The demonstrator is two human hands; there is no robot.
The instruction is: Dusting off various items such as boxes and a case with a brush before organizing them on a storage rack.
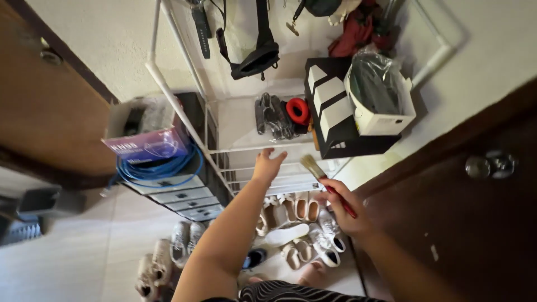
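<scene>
Evidently steadying, the left hand [267, 165] lay open-fingered on the white wire shelf's [246, 150] front rail, gripping nothing, while the right hand [345, 207] pinched a red-handled paintbrush [325, 182] (bristles angled up toward the shelf), ready for sweeping.

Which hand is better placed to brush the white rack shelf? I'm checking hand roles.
Likely the right hand: its fingers grip the red-handled paintbrush, bristles near the shelf. The left hand is empty at the shelf edge.

Left hand [267, 165] on shelf [246, 150], right hand [345, 208] gripping brush [325, 182]
</scene>
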